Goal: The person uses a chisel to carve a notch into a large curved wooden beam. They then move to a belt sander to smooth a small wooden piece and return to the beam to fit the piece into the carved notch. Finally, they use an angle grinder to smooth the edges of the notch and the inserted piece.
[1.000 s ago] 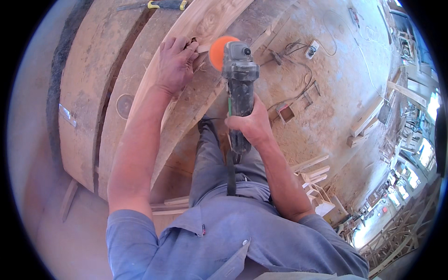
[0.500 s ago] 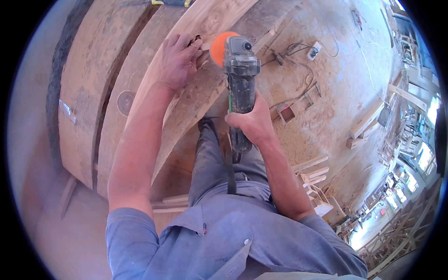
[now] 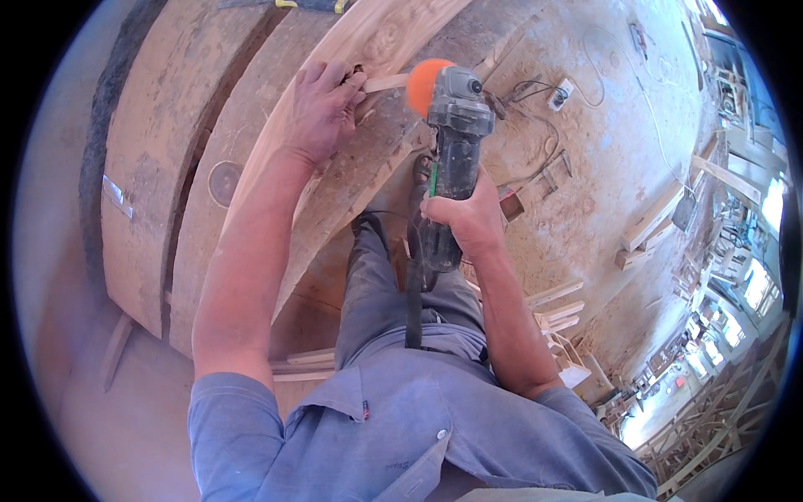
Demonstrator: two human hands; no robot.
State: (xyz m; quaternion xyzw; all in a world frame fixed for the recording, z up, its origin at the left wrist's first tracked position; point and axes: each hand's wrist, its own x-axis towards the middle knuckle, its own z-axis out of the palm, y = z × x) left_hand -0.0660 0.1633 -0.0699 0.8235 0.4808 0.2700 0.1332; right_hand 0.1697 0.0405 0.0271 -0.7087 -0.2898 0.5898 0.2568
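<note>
My right hand (image 3: 471, 213) is wrapped round the dark body of an angle grinder (image 3: 456, 155). An orange disc (image 3: 428, 86) sits at the grinder's far end. Against the disc's left edge lies the tip of a pale, narrow wooden piece (image 3: 387, 83); whether they touch I cannot tell. Curled fingers of my left hand (image 3: 324, 113) grip that piece at its left end. This hand rests on a long pale wooden board (image 3: 381, 38) with visible grain. Part of the piece is hidden under my fingers, beside a small dark hollow.
Thick worn planks with a dark gap form the workbench (image 3: 155, 167) on the left. Power cords and a white socket block (image 3: 560, 94) lie on the dusty floor to the right. Stacked timber (image 3: 652, 222) stands farther right. A yellow-and-dark tool shows at the top edge.
My right hand has shifted the grinder a little to the right, uncovering more of the narrow wooden piece. My left hand has stayed almost in place.
</note>
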